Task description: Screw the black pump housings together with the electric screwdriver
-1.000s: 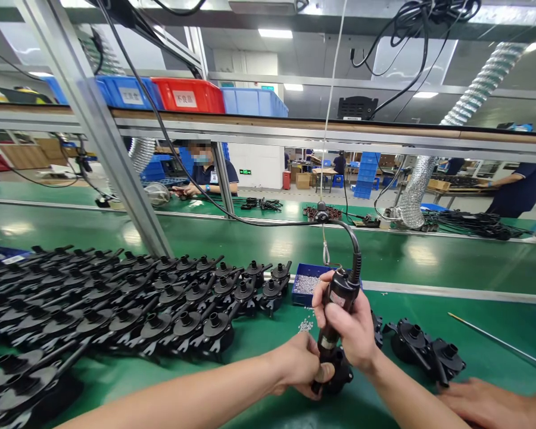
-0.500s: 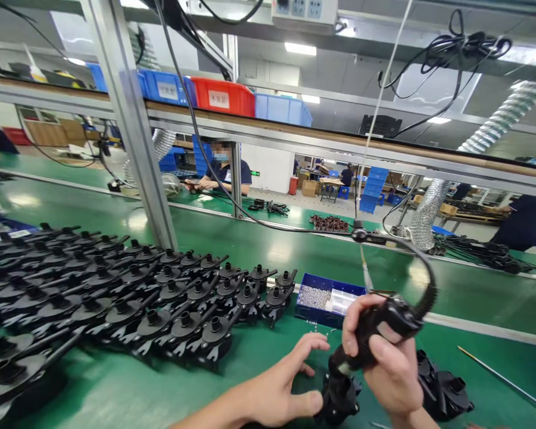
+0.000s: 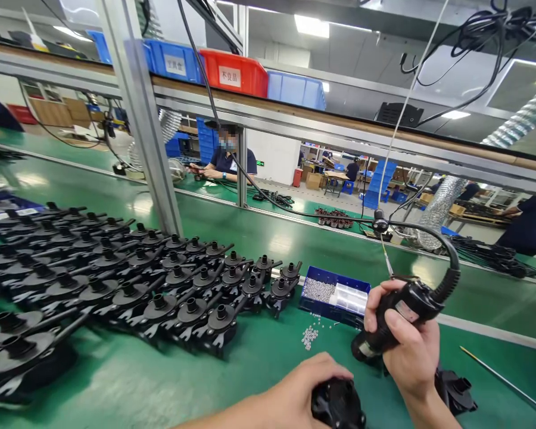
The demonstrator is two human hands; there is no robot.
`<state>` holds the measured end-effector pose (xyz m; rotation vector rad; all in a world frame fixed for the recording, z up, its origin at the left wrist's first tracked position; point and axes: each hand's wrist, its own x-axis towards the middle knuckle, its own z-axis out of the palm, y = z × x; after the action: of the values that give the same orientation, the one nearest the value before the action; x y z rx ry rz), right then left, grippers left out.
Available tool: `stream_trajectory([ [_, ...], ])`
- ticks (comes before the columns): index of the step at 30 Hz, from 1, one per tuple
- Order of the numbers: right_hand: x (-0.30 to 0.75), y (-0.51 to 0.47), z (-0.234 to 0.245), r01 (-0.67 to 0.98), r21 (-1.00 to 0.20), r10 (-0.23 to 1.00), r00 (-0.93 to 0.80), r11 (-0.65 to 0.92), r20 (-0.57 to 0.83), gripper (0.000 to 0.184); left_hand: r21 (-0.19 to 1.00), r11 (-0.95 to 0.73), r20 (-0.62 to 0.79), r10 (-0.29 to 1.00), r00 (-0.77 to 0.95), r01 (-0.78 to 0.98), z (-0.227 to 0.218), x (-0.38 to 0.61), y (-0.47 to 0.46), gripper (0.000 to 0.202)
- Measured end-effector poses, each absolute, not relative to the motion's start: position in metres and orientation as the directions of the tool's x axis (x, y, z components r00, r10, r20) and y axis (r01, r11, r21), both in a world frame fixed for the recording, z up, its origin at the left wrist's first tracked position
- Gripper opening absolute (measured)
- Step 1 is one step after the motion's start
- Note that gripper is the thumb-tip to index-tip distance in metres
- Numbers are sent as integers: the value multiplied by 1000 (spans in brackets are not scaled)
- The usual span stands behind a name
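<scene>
My right hand (image 3: 408, 339) is wrapped round a black electric screwdriver (image 3: 395, 319), which hangs by its cord and is tilted with its nose down to the left. Low in the view, my left hand (image 3: 295, 390) is closed round a black plastic part (image 3: 338, 402) at the bench surface. The screwdriver's nose is apart from that part. Small shiny nuts or washers (image 3: 310, 338) lie loose on the green bench beyond my left hand. Behind them stands a blue tray (image 3: 328, 311) with more small metal pieces. Another black part (image 3: 456, 390) is half hidden behind my right wrist.
Rows of black plastic assemblies (image 3: 158, 307) cover the left of the bench. A thin rod (image 3: 504, 378) lies at the right. A metal post (image 3: 140, 119) rises at the left, under a shelf with a red bin (image 3: 234, 74). Across the bench sits a co-worker (image 3: 227, 161).
My right hand has lifted the screwdriver up and right, off the black part. My left hand, open before, has closed round that part. The loose metal pieces now show more fully.
</scene>
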<state>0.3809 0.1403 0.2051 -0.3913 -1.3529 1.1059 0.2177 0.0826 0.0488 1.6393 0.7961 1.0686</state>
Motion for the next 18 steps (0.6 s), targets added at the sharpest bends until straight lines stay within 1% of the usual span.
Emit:
stream_trajectory([
  [1,381,141,206,-414,-779,807,-156,470,570,21,985,-164,173,925,339,-53,52,219,80,95],
  [2,382,141,207,-429,-777,812,-150,460,563,21,990,-21,65,947,314,-139,56,219,78,90],
  [4,383,142,210,-453,-777,826,-141,437,546,21,924,222,-103,928,357,-310,66,217,73,81],
  [6,384,143,212,-462,-777,835,-130,427,536,20,836,368,-195,893,405,-408,74,214,70,79],
  [8,385,144,214,-463,-776,837,-121,428,534,19,775,452,-255,863,436,-442,77,212,68,81],
  [10,385,144,214,-465,-772,833,-119,433,540,19,736,497,-288,844,452,-460,76,213,67,80],
  [14,385,145,213,-463,-770,829,-122,439,546,20,693,523,-331,842,425,-497,68,214,67,80],
  [18,385,145,212,-457,-778,834,-128,431,536,20,689,531,-356,841,407,-494,64,215,68,83],
])
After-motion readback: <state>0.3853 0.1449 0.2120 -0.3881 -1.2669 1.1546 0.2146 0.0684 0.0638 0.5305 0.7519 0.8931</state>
